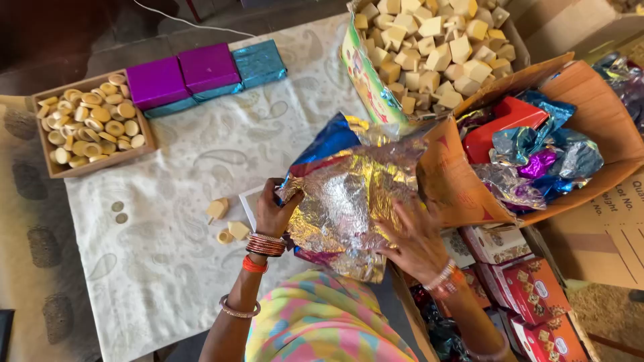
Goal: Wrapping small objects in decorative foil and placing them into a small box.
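A crinkled sheet of shiny foil wrapping point(349, 194), silver and gold inside with blue and red on its outer side, is spread in front of me. My left hand point(274, 213) grips its left edge, bangles on the wrist. My right hand point(414, 240) lies flat on the foil's right part, pressing it down. A small white box point(249, 201) peeks out from under the foil beside my left hand. A few small wooden pieces point(227, 221) lie on the pale patterned cloth point(174, 201) just left of that hand.
Two purple wrapped boxes point(182, 75) and a blue one point(259, 62) sit at the back. A wooden tray of round wooden pieces point(90, 121) stands at left. A box of wooden blocks point(436, 47), a carton of crumpled foil sheets point(543, 154) and red printed boxes point(530, 295) stand at right.
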